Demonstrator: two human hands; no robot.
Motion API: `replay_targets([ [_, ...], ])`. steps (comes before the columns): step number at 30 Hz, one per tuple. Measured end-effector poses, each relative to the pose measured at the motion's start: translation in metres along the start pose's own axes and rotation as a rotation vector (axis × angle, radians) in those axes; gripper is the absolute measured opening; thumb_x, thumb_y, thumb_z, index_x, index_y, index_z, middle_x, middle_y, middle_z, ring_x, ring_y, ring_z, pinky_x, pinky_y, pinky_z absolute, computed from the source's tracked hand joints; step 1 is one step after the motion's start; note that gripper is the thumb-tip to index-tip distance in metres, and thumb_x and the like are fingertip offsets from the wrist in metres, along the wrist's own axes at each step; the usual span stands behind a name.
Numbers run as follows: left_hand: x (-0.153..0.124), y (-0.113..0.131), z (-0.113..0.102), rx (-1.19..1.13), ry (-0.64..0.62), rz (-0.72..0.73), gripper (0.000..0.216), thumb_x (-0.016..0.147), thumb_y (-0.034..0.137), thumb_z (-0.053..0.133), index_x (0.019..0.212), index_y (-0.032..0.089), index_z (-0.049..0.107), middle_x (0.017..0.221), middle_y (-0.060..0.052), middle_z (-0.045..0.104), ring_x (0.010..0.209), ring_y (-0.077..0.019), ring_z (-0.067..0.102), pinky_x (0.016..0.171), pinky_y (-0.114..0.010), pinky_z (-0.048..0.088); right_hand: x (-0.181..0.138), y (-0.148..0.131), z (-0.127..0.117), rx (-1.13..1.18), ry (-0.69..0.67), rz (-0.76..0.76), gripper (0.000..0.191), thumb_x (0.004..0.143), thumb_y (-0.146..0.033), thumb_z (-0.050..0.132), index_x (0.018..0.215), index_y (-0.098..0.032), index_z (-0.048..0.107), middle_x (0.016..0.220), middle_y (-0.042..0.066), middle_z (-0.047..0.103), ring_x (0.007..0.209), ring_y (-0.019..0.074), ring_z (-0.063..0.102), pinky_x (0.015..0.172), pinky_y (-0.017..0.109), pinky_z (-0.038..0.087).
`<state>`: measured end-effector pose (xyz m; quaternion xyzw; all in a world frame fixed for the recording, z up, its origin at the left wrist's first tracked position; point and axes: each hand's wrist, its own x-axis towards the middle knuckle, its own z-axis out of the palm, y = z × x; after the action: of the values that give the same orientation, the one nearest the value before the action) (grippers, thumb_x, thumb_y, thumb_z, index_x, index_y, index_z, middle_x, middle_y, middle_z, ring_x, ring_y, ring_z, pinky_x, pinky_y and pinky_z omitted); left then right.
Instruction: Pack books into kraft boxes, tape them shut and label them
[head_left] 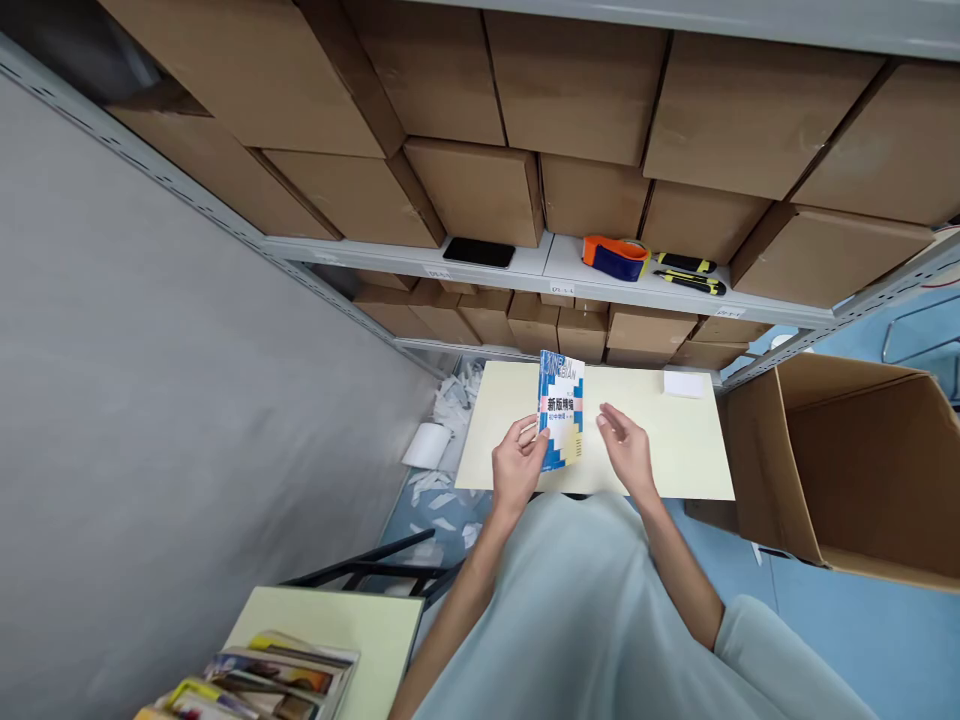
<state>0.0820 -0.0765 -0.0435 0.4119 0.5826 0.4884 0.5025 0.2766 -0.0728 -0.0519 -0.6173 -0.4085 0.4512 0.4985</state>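
A blue and white paperback book [561, 412] with Chinese characters on its cover stands upright over the pale yellow table [697, 450]. Its lower left edge is gripped by my left hand [517, 465], the thumb lying on the cover. To the right of the book, apart from it, my right hand [628, 450] is held over the table with its fingers loosely bent and nothing in them. A small white slip or stack of paper [683, 385] lies at the table's far right corner.
Cardboard boxes [577, 85] fill the shelves ahead. A black phone [478, 252], an orange and blue tape dispenser [616, 258] and two utility knives [688, 280] lie on the shelf. An open carton [862, 460] stands right. Books [262, 680] sit lower left; scrap paper [450, 420] litters the floor.
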Motion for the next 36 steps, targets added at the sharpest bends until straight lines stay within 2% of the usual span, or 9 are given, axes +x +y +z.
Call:
replay_targets([
  [4,-0.018,0.005,0.014,0.279,0.017,0.270,0.038,0.097,0.044,0.072,0.127,0.022,0.075,0.119,-0.010,0.084,0.103,-0.0275,0.084,0.092,-0.041,0.070,-0.010,-0.007,0.028,0.106,-0.173,0.017,0.077,0.083,-0.070,0.082,0.136,-0.016,0.074,0.138,0.019,0.077,0.126,0.0366,0.076,0.102,0.048,0.066],
  [9,-0.031,0.008,0.022,0.453,-0.202,0.560,0.025,0.102,0.033,0.066,0.122,0.028,0.081,0.131,-0.005,0.081,0.124,-0.0254,0.077,0.117,-0.042,0.060,-0.010,-0.018,0.033,0.053,-0.067,-0.067,0.061,0.090,-0.072,0.073,0.113,-0.017,0.080,0.112,0.014,0.084,0.108,0.0337,0.080,0.100,0.049,0.064],
  [11,-0.027,0.007,0.013,0.449,-0.146,0.506,0.028,0.104,0.037,0.064,0.126,0.027,0.079,0.135,-0.006,0.079,0.130,-0.0253,0.074,0.122,-0.045,0.055,-0.009,-0.023,0.025,0.104,-0.078,-0.069,0.062,0.091,-0.074,0.070,0.114,-0.018,0.080,0.115,0.014,0.084,0.111,0.0342,0.079,0.104,0.050,0.063],
  [15,-0.005,0.001,-0.018,0.345,0.072,0.207,0.058,0.094,0.054,0.076,0.142,0.021,0.070,0.152,-0.015,0.068,0.146,-0.0319,0.062,0.126,-0.051,0.048,-0.014,-0.034,0.006,0.222,-0.166,0.002,0.062,0.092,-0.072,0.073,0.123,-0.019,0.079,0.125,0.014,0.082,0.114,0.0349,0.078,0.103,0.048,0.064],
  [21,0.006,0.004,-0.035,0.063,-0.150,-0.048,0.062,0.080,0.073,0.083,0.105,0.017,0.085,0.111,-0.015,0.085,0.126,-0.0373,0.074,0.124,-0.057,0.046,-0.020,-0.039,-0.008,0.255,-0.218,0.057,0.068,0.087,-0.075,0.078,0.129,-0.021,0.079,0.125,0.012,0.083,0.114,0.0366,0.079,0.101,0.049,0.065],
  [25,0.000,0.007,-0.027,0.022,-0.147,-0.079,0.067,0.071,0.077,0.087,0.099,0.017,0.086,0.104,-0.014,0.086,0.125,-0.0388,0.074,0.122,-0.057,0.049,-0.020,-0.030,-0.008,0.262,-0.203,0.083,0.067,0.086,-0.075,0.079,0.125,-0.020,0.079,0.124,0.012,0.083,0.113,0.0358,0.079,0.102,0.049,0.065],
  [29,-0.006,0.004,-0.024,0.010,-0.118,-0.087,0.069,0.076,0.077,0.084,0.107,0.016,0.085,0.106,-0.013,0.086,0.118,-0.0370,0.078,0.116,-0.056,0.055,-0.016,-0.021,-0.004,0.256,-0.198,0.110,0.067,0.089,-0.073,0.078,0.128,-0.019,0.077,0.129,0.014,0.081,0.116,0.0361,0.078,0.104,0.050,0.064],
  [34,-0.013,0.010,-0.027,0.168,0.094,0.100,0.042,0.085,0.060,0.084,0.100,0.020,0.087,0.105,-0.009,0.086,0.141,-0.0412,0.065,0.124,-0.061,0.049,-0.009,-0.019,0.008,0.107,0.027,-0.038,0.080,0.086,-0.074,0.078,0.145,-0.021,0.068,0.158,0.016,0.063,0.149,0.0355,0.058,0.123,0.054,0.050],
  [36,-0.019,0.018,-0.027,0.241,0.164,0.202,0.031,0.090,0.051,0.081,0.102,0.024,0.087,0.107,-0.007,0.086,0.144,-0.0410,0.062,0.123,-0.061,0.050,-0.015,-0.024,0.016,0.099,-0.039,-0.049,0.078,0.086,-0.073,0.079,0.144,-0.023,0.070,0.159,0.016,0.062,0.149,0.0350,0.059,0.122,0.054,0.052],
])
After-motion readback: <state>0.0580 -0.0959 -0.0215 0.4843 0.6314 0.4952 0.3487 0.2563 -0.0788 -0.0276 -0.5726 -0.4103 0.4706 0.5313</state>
